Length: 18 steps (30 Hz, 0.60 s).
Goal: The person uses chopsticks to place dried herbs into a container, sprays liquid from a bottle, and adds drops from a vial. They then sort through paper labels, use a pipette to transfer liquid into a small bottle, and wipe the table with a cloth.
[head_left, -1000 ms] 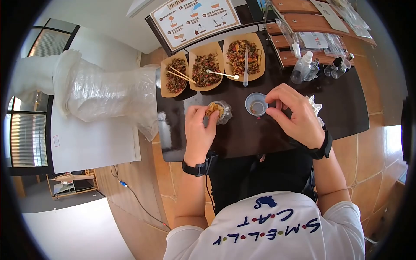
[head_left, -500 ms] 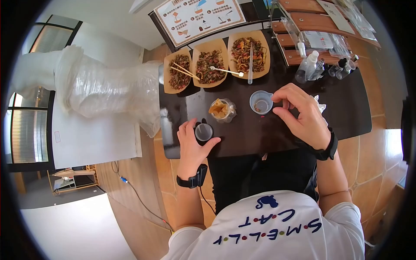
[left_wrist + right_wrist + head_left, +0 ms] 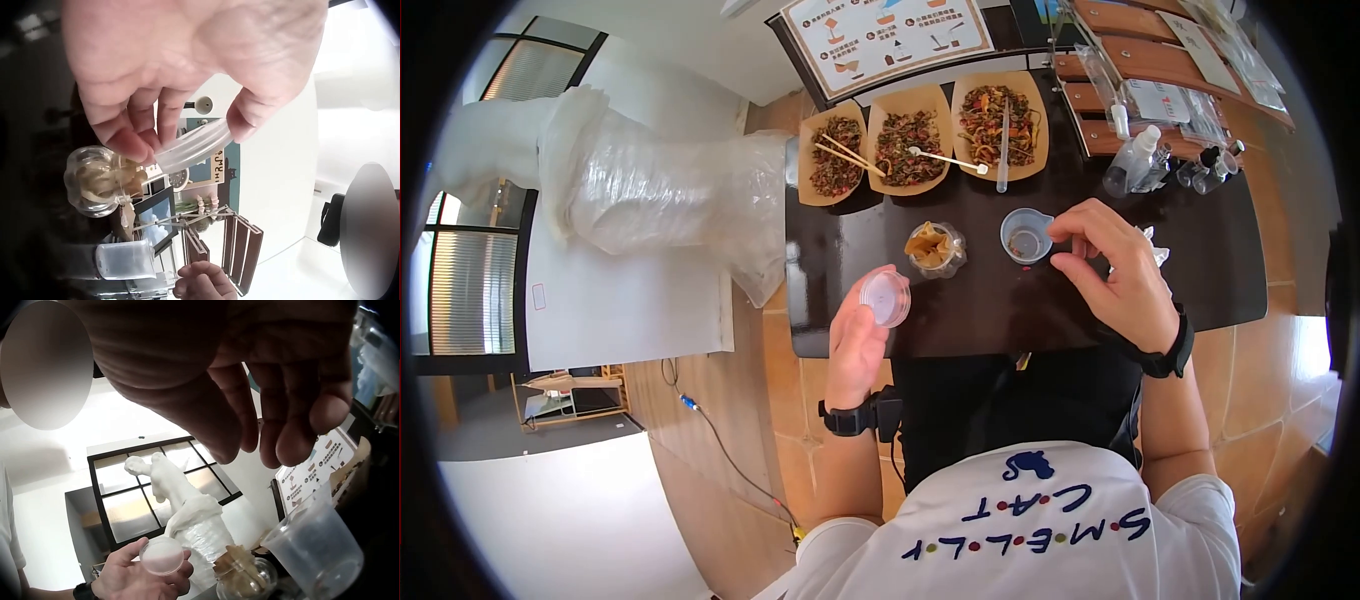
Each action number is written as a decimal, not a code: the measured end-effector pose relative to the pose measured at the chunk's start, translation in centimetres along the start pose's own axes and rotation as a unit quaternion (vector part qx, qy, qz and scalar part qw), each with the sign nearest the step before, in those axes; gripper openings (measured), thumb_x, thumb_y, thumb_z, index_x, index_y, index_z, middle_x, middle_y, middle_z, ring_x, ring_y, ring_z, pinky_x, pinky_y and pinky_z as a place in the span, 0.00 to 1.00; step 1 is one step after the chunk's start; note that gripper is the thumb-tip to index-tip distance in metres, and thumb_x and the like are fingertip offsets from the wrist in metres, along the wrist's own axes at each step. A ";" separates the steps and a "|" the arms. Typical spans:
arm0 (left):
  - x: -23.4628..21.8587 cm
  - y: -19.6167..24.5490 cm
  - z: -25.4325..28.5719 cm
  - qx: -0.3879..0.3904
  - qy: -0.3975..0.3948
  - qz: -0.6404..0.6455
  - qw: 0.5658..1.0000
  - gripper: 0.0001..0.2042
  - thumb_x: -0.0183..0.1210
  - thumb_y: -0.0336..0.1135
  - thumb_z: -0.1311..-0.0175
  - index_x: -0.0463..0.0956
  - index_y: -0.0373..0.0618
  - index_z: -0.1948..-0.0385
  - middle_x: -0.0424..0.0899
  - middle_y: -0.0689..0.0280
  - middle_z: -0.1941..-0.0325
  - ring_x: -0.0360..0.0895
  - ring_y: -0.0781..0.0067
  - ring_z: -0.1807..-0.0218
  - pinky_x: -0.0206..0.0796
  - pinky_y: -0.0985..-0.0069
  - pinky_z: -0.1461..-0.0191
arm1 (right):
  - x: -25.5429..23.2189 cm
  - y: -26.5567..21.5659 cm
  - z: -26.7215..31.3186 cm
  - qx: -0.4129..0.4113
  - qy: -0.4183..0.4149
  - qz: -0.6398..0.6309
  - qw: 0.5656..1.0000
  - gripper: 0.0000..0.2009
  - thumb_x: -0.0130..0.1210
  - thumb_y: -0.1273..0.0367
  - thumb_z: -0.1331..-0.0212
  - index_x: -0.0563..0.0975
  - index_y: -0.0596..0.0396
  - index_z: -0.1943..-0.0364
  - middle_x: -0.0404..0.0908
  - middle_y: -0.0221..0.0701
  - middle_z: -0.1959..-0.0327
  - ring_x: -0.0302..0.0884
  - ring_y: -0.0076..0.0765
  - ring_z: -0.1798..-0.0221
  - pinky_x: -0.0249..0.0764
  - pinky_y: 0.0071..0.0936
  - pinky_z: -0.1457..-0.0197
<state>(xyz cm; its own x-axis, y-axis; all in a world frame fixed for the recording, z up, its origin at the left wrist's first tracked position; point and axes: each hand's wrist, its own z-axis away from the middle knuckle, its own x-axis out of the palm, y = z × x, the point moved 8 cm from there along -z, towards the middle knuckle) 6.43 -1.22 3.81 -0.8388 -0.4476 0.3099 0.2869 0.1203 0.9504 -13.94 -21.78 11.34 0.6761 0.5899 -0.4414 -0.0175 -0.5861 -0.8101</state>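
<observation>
My left hand [image 3: 855, 345] holds a clear round plastic lid [image 3: 886, 299] by its edge, tilted up over the table's near left part. In the left wrist view, fingertips and thumb pinch opposite sides of this lid [image 3: 194, 149]. Beyond it stands a clear, bulging jar [image 3: 953, 262] with folded tan material [image 3: 930, 245] sticking out of its open mouth. My right hand [image 3: 1112, 255] hovers by the spout side of a translucent plastic cup [image 3: 1027, 237] with a few bits inside. Its fingers are loosely bent and, in the right wrist view, hold nothing above the cup [image 3: 325, 550].
Three paper trays of dried mix line the back; tongs [image 3: 850, 154], a white stick [image 3: 948, 160] and a clear dropper [image 3: 1004, 150] lie across them. Spray bottles [image 3: 1135, 160] and a wooden rack [image 3: 1090, 105] occupy the back right. Crumpled white tissue [image 3: 1155, 250] lies behind my right hand.
My left hand left the tan material in the jar, moved nearer to me and picked the lid up from the table. The right hand has stayed beside the cup.
</observation>
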 end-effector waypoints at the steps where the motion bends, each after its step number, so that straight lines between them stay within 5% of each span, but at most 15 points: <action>1: 0.2 0.0 -0.1 0.000 0.000 -0.001 1.000 0.34 0.54 0.50 0.25 0.59 0.27 0.31 0.75 0.54 0.37 0.73 0.67 0.37 0.63 0.70 0.31 | 0.0 0.0 0.0 0.000 0.000 -0.001 1.000 0.11 0.63 0.80 0.46 0.79 0.60 0.58 0.77 0.35 0.64 0.72 0.34 0.72 0.70 0.29 0.67; 4: 0.2 -0.1 -0.3 -0.003 0.026 -0.027 0.999 0.38 0.56 0.56 0.30 0.61 0.31 0.30 0.77 0.52 0.38 0.77 0.66 0.41 0.70 0.70 0.40 | 0.0 0.1 0.2 0.001 -0.004 -0.003 1.000 0.11 0.63 0.81 0.46 0.78 0.60 0.58 0.77 0.35 0.63 0.71 0.34 0.72 0.70 0.28 0.67; 7: 0.0 -0.7 -0.4 -0.009 0.025 0.015 1.000 0.36 0.60 0.50 0.31 0.60 0.36 0.29 0.77 0.56 0.40 0.75 0.67 0.41 0.68 0.71 0.39 | -0.2 0.2 0.1 -0.001 -0.006 -0.002 1.000 0.11 0.63 0.81 0.46 0.78 0.60 0.58 0.77 0.35 0.63 0.71 0.34 0.72 0.70 0.28 0.67; 9: -0.8 -0.6 -0.6 0.018 0.085 -0.237 0.968 0.36 0.68 0.40 0.37 0.60 0.41 0.29 0.76 0.60 0.42 0.74 0.68 0.44 0.67 0.71 0.40 | -0.5 0.3 0.2 0.001 -0.006 0.003 1.000 0.11 0.62 0.81 0.45 0.78 0.60 0.57 0.77 0.35 0.64 0.71 0.33 0.71 0.70 0.27 0.67; 10: -0.9 -1.0 -0.7 0.017 0.083 -0.235 0.968 0.36 0.68 0.40 0.37 0.60 0.41 0.29 0.76 0.60 0.42 0.74 0.68 0.44 0.67 0.71 0.40 | -0.7 0.3 0.2 0.003 -0.005 0.005 1.000 0.11 0.62 0.81 0.45 0.78 0.60 0.57 0.77 0.35 0.64 0.71 0.33 0.71 0.70 0.27 0.67; 12: -0.8 -0.3 -0.9 0.071 0.096 -0.551 0.826 0.40 0.73 0.32 0.45 0.61 0.43 0.29 0.75 0.63 0.44 0.72 0.68 0.46 0.66 0.70 0.43 | -1.5 0.2 0.2 0.009 0.009 0.009 1.000 0.11 0.62 0.81 0.45 0.78 0.60 0.57 0.77 0.34 0.64 0.71 0.32 0.70 0.70 0.26 0.65; 18: -1.4 -1.7 -1.3 0.059 0.098 -0.609 0.785 0.45 0.77 0.36 0.51 0.61 0.40 0.29 0.75 0.61 0.45 0.73 0.64 0.48 0.68 0.67 0.46 | -6.3 0.6 1.0 0.004 0.104 0.041 0.994 0.12 0.62 0.82 0.46 0.79 0.60 0.56 0.79 0.32 0.64 0.73 0.28 0.67 0.71 0.24 0.61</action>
<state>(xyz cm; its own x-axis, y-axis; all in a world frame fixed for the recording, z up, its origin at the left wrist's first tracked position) 7.71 -1.99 1.69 -0.3663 -0.4207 -0.8300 -0.7274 -0.4269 0.5374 -18.98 -25.26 13.27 0.8099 0.4114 -0.4180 -0.0852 -0.6227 -0.7778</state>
